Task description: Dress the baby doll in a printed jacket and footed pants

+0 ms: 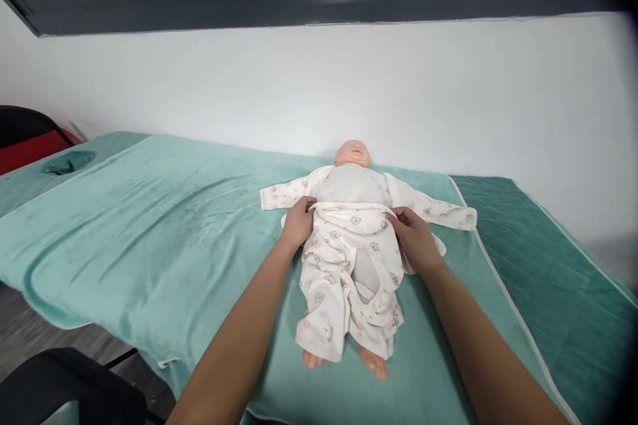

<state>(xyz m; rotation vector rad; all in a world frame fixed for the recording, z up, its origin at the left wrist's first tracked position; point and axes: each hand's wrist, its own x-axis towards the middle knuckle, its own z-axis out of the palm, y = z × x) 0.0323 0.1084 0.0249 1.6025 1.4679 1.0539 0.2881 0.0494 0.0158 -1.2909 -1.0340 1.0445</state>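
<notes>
A baby doll point(351, 154) lies on its back on the green bed cover, its head toward the wall and its feet toward me. White printed baby pants point(326, 279) cover its legs up to the belly, with an opening at the crotch. A printed long-sleeved baby top point(423, 206) lies spread under the doll, its sleeves out to both sides. My left hand point(299, 222) is closed on the pants' waistband at the left. Opposite it, my right hand point(413, 239) pinches the waistband's right side. The doll's bare feet point(373, 363) stick out of the pant legs.
The light green cover point(149, 232) spreads over the bed, with a darker green cover point(538, 265) at the right. Behind runs a white wall point(299, 86) below a dark window frame point(373, 3). A black chair point(70, 388) stands at the lower left.
</notes>
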